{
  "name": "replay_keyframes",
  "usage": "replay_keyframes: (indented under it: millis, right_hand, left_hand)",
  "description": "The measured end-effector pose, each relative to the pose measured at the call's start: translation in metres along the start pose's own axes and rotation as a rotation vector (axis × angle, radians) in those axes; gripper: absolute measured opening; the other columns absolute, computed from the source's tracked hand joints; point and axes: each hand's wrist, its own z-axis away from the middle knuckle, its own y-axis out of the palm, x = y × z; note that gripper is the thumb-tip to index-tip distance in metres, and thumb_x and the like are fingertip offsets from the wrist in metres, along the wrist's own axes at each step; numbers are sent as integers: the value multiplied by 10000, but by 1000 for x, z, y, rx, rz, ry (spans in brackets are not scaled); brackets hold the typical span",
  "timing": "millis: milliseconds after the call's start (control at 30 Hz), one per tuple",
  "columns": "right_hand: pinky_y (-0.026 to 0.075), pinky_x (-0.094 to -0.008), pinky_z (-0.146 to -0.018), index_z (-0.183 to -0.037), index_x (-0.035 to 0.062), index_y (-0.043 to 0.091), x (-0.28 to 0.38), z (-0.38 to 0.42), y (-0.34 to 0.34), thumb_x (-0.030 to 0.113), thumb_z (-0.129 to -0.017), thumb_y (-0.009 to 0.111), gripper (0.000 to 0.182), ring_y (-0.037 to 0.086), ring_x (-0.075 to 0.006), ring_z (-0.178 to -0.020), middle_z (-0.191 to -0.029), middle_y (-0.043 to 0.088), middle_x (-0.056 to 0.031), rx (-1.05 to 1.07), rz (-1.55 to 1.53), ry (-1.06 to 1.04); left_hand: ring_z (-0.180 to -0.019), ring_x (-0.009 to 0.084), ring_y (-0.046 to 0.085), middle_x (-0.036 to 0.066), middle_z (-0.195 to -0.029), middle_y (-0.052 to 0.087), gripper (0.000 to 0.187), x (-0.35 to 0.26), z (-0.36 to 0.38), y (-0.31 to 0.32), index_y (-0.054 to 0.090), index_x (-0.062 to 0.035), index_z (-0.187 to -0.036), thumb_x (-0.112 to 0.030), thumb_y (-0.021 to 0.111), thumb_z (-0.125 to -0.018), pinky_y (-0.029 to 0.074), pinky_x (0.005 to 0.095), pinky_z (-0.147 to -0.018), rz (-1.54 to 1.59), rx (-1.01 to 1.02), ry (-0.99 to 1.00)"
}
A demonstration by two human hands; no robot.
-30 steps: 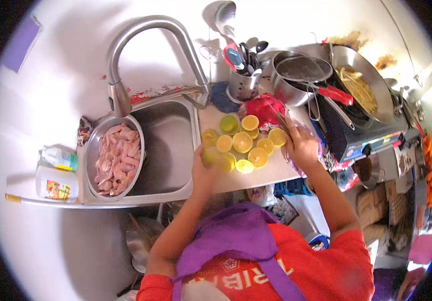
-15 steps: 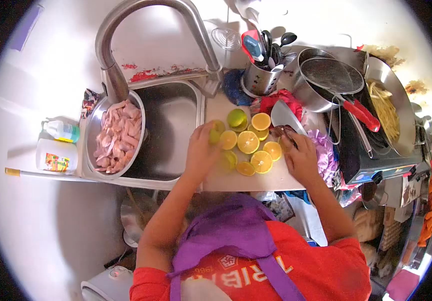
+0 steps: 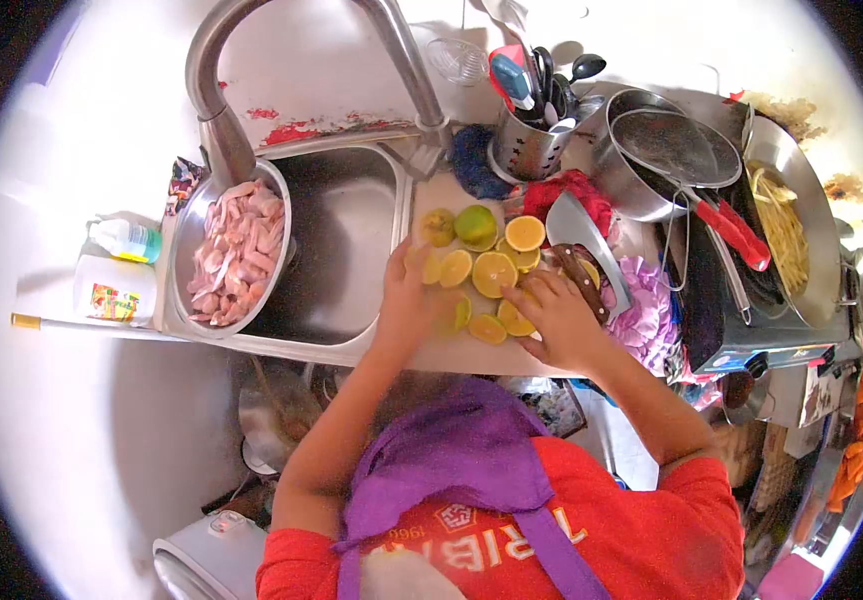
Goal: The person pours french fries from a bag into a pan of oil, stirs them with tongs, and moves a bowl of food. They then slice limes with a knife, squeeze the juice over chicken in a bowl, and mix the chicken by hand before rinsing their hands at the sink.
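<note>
Several halved citrus fruits (image 3: pixel 494 274) lie close together on the counter between my hands, mostly cut face up. My left hand (image 3: pixel 407 295) is at their left edge, its fingertips blurred against the fruit; whether it grips a piece is unclear. From the right, my right hand (image 3: pixel 555 316) reaches over the pieces with fingers spread, touching the nearest ones. A knife (image 3: pixel 586 240) with a wide blade and brown handle lies just beyond that hand, out of its grip. A green-skinned piece (image 3: pixel 475 226) sits at the back of the group.
Left of the fruit is a sink (image 3: pixel 336 240), with a bowl of raw chicken (image 3: pixel 236 255) at its left side under the faucet (image 3: pixel 226 145). A utensil holder (image 3: pixel 529 148) stands behind. On the right are a pot with a strainer (image 3: pixel 676 148) and a pan of fries (image 3: pixel 781 235).
My right hand has let go of the knife, now lying to its right, and moved left over the fruit. My left hand has moved slightly away from the back left piece.
</note>
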Motion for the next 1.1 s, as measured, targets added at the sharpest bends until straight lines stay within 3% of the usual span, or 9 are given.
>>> replay_keyframes:
  millis: [133,367,467,533,633,767,833,933,1100]
  right_hand:
    - [339,-443,-966,-1283,109,414,7,-8,-11,220,-648,736,721,415,-348,-1147,-1203,444,-171,12,-45,6]
    - [395,-349,-928,-1258,50,410,-11,-11,-22,123,-650,748,700,486,-278,-1068,-1149,475,-143,-260,-326,237]
    - [392,-328,-927,-1275,58,393,-29,-15,-2,125,-704,733,668,483,-234,-1074,-1199,463,-119,-170,-933,388]
    - [448,-276,-742,-1257,37,430,-14,-29,-4,292,-816,611,541,550,-181,-861,-1059,581,-95,-262,-1041,371]
    - [413,-240,-640,-1277,67,416,18,-48,-21,422,-919,404,504,550,-123,-810,-1049,591,-82,-191,-1570,432]
    - [451,-241,-604,-1203,62,463,30,-67,-15,405,-904,482,455,585,-133,-802,-1057,603,-101,-110,-1859,461]
    - [474,-257,-643,-1210,61,459,37,-78,-14,373,-902,495,440,596,-160,-843,-1077,592,-102,-134,-1553,386]
    - [501,-282,-699,-1223,64,450,35,-99,-13,344,-893,516,438,604,-207,-907,-1110,573,-103,-213,-901,216]
    - [518,-315,-734,-1236,75,438,67,-157,-24,352,-885,527,456,597,-257,-963,-1125,556,-96,-39,-1799,357]
  left_hand:
    - [-1174,410,379,208,-1260,406,835,-24,13,-13,438,-58,-1257,-293,811,-547,357,448,-948,-128,30,135]
    - [-1069,357,455,157,-1129,479,701,-11,35,0,470,-40,-1198,-249,764,-596,383,430,-894,-336,155,174]
    - [-1049,322,477,142,-1112,490,618,-7,26,2,482,-35,-1171,-241,727,-643,396,407,-879,-278,267,149]
    - [-1047,298,486,130,-1098,504,575,-8,21,-1,490,-37,-1152,-245,707,-662,401,388,-871,-239,281,113]
    - [-1020,277,500,112,-1049,523,540,-13,19,-23,501,-51,-1100,-278,709,-657,404,386,-850,-445,210,386]
    - [-989,263,508,97,-1003,532,561,19,9,-8,506,-66,-1053,-311,745,-609,408,383,-825,-497,279,496]
    - [-969,264,513,94,-982,535,570,21,6,-13,506,-69,-1028,-323,760,-586,411,389,-811,-474,184,572]
    - [-966,272,526,108,-1000,543,598,17,-4,-26,517,-51,-1052,-331,777,-592,419,399,-823,-292,266,236]
    - [-884,309,575,153,-978,576,633,41,5,-95,523,-21,-1103,-373,776,-641,450,401,-816,283,-143,-163]
